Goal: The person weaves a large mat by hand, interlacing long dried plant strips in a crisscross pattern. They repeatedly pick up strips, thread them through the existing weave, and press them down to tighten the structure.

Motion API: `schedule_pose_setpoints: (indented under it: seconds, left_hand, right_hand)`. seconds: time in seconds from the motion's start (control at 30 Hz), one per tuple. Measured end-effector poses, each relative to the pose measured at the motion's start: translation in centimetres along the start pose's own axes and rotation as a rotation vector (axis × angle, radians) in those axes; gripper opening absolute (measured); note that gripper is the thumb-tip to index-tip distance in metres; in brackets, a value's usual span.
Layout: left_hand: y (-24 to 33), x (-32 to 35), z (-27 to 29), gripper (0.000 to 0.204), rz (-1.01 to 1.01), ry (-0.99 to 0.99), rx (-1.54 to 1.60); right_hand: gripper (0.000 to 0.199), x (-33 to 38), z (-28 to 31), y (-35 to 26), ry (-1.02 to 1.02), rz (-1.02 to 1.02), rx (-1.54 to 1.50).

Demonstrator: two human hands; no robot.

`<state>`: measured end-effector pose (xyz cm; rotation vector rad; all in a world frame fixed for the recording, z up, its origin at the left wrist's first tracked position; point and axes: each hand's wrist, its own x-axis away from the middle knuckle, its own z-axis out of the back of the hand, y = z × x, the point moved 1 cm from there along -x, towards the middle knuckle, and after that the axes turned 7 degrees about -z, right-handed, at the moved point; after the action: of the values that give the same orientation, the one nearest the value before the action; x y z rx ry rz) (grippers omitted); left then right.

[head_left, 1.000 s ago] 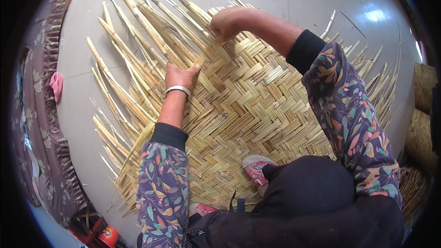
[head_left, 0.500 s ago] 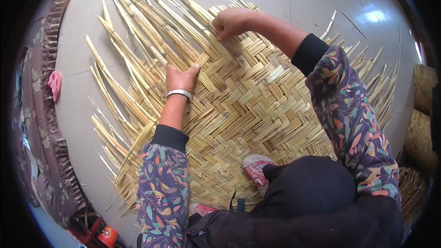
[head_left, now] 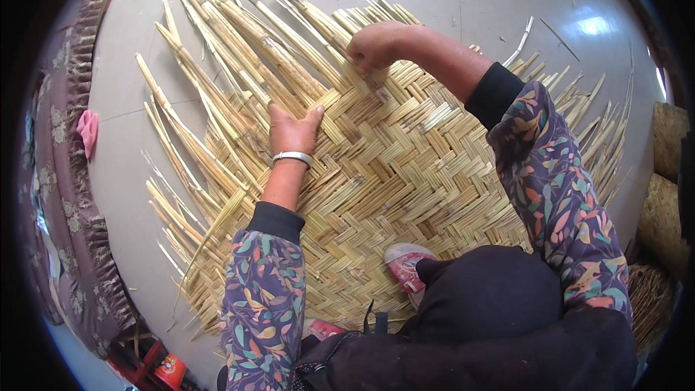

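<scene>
A half-woven straw mat (head_left: 405, 174) of flat yellow reed strips lies on the pale floor. Loose unwoven strips (head_left: 224, 36) fan out from its far left edge. My left hand (head_left: 293, 130), with a silver bangle on the wrist, presses flat on the woven edge where the loose strips begin, fingers apart. At the mat's far edge my right hand (head_left: 376, 45) is curled into a fist and pinches the ends of the strips there. Both arms wear dark floral sleeves.
A pink shoe (head_left: 405, 264) rests on the mat by my dark-clothed knee. A patterned brown cloth (head_left: 65, 203) with a pink scrap lies along the left. Rolled straw bundles (head_left: 666, 188) stand at the right. A red object (head_left: 163, 369) is at the bottom left.
My left hand has slid a little toward me along the mat's woven edge. My right hand has shifted slightly right along the far edge.
</scene>
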<state>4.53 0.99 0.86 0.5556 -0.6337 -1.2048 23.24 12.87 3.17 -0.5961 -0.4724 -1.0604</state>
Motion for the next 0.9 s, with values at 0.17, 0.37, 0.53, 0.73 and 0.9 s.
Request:
schedule_pose_setpoints:
  seconds: [0.17,0.37,0.53,0.73,0.9]
  left_hand:
    - [-1.8,1.8,-1.2,0.081,-0.202,0.191,-0.156]
    - [-3.4,4.4,-2.5,0.063,-0.633,0.225,-0.419]
    - [-3.0,4.9,-2.7,0.052,-0.643,0.045,-0.691]
    - [-2.1,4.6,-2.4,0.046,-0.754,0.020,-0.728]
    - [-1.1,3.2,-0.8,0.037,-0.884,-0.093,-0.761]
  right_hand:
    - [0.023,0.6,0.0,-0.3,-0.017,-0.040,0.021]
    - [0.017,1.0,-0.9,0.5,0.083,-0.030,-0.059]
    - [0.017,1.2,-0.9,0.0,0.097,-0.007,-0.022]
    - [0.018,0.8,-1.8,0.1,0.084,-0.066,0.038]
    - [0.021,0.9,-0.1,1.1,0.027,-0.091,0.017]
